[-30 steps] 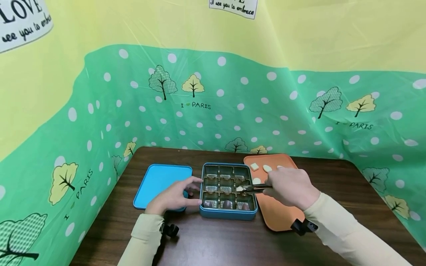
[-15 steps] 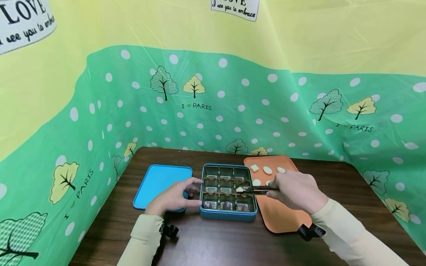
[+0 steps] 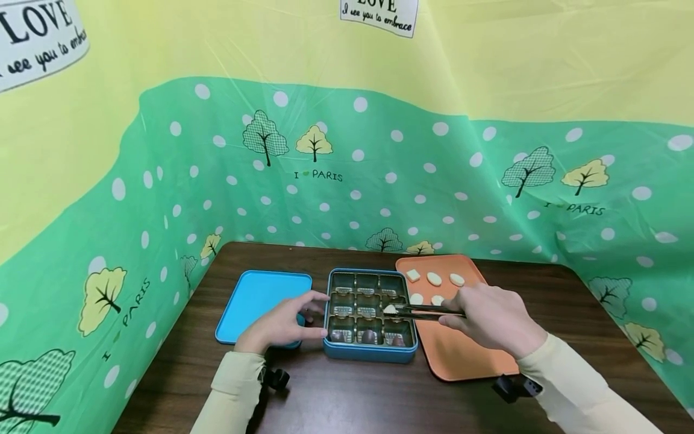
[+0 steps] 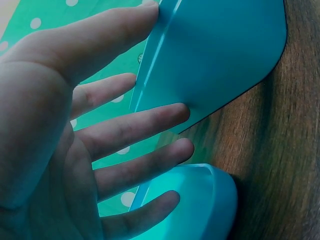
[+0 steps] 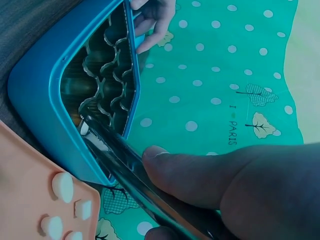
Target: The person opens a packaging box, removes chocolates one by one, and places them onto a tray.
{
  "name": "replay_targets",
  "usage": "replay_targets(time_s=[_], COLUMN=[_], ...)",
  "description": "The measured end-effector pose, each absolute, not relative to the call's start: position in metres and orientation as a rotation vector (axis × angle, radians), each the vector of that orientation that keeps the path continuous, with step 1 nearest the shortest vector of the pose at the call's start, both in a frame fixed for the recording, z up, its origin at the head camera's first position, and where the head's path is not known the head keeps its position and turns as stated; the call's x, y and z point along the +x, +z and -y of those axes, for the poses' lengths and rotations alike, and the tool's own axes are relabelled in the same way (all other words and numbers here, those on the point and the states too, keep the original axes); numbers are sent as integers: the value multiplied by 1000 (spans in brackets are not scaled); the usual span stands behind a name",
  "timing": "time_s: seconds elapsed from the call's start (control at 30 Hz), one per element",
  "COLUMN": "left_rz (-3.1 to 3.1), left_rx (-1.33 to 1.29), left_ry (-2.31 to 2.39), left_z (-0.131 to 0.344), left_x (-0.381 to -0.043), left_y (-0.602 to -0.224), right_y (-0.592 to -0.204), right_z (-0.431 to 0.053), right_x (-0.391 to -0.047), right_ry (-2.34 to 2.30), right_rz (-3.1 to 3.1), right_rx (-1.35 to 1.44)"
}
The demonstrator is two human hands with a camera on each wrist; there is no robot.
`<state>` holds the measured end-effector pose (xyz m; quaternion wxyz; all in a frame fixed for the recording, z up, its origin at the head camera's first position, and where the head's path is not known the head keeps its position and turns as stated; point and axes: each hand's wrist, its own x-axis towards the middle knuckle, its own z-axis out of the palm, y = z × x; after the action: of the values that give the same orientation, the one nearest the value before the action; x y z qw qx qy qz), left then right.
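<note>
A blue box [image 3: 371, 353] with a dark insert of several compartments stands mid-table. My right hand [image 3: 494, 312] grips dark metal tongs [image 3: 425, 312] whose tips dip into the right-hand compartment of the middle row. A small white piece [image 3: 390, 309] shows at those tips; in the right wrist view it lies low between the arms, against the compartment wall. My left hand [image 3: 279, 320] stays at the box's left side, fingers spread and fairly straight, thumb at the rim in the left wrist view. Dark round pieces [image 3: 369, 336] lie in the front row.
Right of the box, an orange tray [image 3: 461, 355] bears several white round and square pieces [image 3: 434, 279]. A flat blue lid [image 3: 265, 295] lies at the left, partly behind my left hand. A patterned green and yellow curtain [image 3: 347, 205] stands behind the table [image 3: 347, 398].
My right hand has shifted right and slightly nearer, uncovering more of the tongs and of the white pieces on the tray. The tongs' tips stay in the same compartment. The left hand holds still.
</note>
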<state>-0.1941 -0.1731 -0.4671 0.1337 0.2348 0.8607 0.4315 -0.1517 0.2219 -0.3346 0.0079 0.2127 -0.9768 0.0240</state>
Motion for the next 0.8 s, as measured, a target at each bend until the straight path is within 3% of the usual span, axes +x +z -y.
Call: replay_targets(time_s=[0.8], left_rz=[-2489], left_rx=[692], left_ry=[1256], left_z=[174], left_x=[-193], left_y=[-466], right_y=[-327], right_z=[-231], right_x=[-145], right_ry=[125], right_rz=[3070], right_rx=[622])
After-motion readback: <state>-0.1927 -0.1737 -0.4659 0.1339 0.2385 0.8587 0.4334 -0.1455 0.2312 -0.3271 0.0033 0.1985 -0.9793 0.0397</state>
